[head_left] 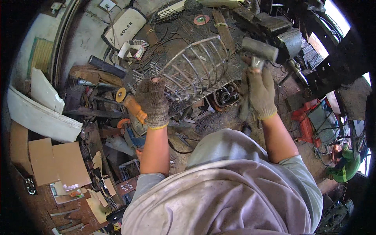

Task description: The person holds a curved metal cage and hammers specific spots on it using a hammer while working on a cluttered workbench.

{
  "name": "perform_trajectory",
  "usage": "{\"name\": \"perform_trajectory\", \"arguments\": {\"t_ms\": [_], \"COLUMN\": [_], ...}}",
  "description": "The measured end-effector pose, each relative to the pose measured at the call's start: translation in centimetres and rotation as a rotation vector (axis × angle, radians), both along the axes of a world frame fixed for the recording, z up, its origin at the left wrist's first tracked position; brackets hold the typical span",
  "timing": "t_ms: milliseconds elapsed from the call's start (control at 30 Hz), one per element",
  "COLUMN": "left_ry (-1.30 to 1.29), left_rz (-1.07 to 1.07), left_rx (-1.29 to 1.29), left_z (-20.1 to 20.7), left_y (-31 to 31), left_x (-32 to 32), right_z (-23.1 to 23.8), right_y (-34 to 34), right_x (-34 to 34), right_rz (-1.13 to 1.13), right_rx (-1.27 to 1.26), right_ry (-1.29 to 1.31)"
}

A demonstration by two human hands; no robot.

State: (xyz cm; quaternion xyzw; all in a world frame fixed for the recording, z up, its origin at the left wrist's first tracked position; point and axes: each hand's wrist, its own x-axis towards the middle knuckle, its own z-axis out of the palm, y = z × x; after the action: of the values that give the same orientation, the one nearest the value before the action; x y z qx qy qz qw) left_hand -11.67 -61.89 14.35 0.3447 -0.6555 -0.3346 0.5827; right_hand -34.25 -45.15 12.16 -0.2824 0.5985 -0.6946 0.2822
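My right hand [261, 94], in a knit work glove, is wrapped round the handle of a sledgehammer. The hammer's thick grey head [260, 49] is raised to the right of a curved metal-rod frame [196, 70]. That frame looks like a basket of bent bars joined by crosspieces. At its left end my left hand [152, 102], gloved too, is closed round the bars; the glove hides the exact grip. Just left of that hand lie an orange handle [135, 109] and a yellow disc [120, 94], possibly parts of one tool.
A greasy machine part [226, 95] sits beyond my lap. Bundles of thin rods [224, 31] and a white box [126, 28] lie farther off. Cardboard boxes [58, 162] and a curved white panel [43, 113] are at left. Red-and-grey equipment [313, 119] stands at right, near someone in green [344, 166].
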Motion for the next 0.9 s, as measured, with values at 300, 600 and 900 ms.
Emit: {"name": "perform_trajectory", "arguments": {"t_ms": [300, 600, 900], "left_ry": [0.033, -0.041, 0.133], "left_rz": [-0.036, 0.034, 0.08], "left_rx": [-0.145, -0.123, -0.052], "left_z": [1.1, 0.1, -1.6], "left_y": [-0.3, -1.0, -3.0], "left_x": [-1.1, 0.4, 1.0], "right_z": [1.9, 3.6, 5.5], "right_y": [0.3, 1.1, 1.5], "right_x": [3.6, 2.1, 1.7], "right_rz": [0.507, 0.43, 0.542], "right_rx": [-0.154, -0.343, -0.146], "right_ry": [-0.293, -0.497, -0.447]}}
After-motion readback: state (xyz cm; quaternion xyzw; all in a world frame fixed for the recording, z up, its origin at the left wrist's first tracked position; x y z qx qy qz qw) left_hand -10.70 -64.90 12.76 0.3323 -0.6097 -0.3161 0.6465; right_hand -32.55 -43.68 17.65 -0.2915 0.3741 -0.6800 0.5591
